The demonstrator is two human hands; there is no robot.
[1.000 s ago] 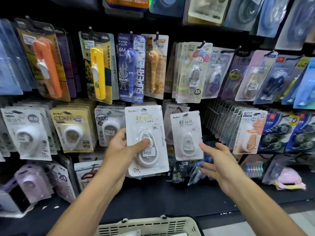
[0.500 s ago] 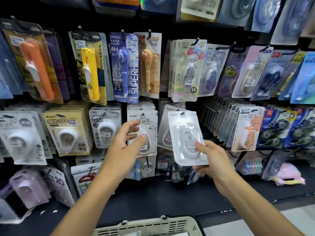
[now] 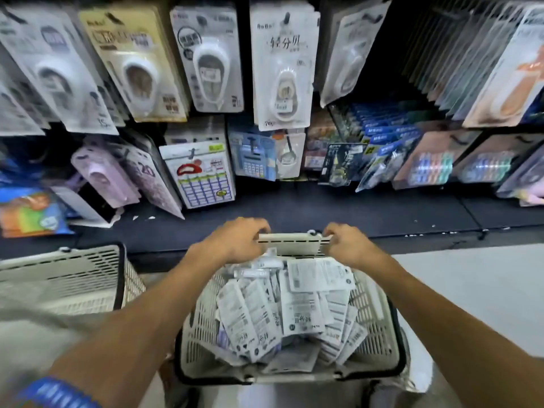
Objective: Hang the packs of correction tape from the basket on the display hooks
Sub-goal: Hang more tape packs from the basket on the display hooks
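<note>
Cream plastic basket (image 3: 379,328), full of correction-tape packs (image 3: 297,304), gripped at its far rim by left hand (image 3: 235,241) and right hand (image 3: 348,245), fingers curled; next, probably, picking a pack for the display hooks (image 3: 287,17).

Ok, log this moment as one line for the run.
left hand grips basket far rim | right hand grips same rim | packs inside basket
</note>
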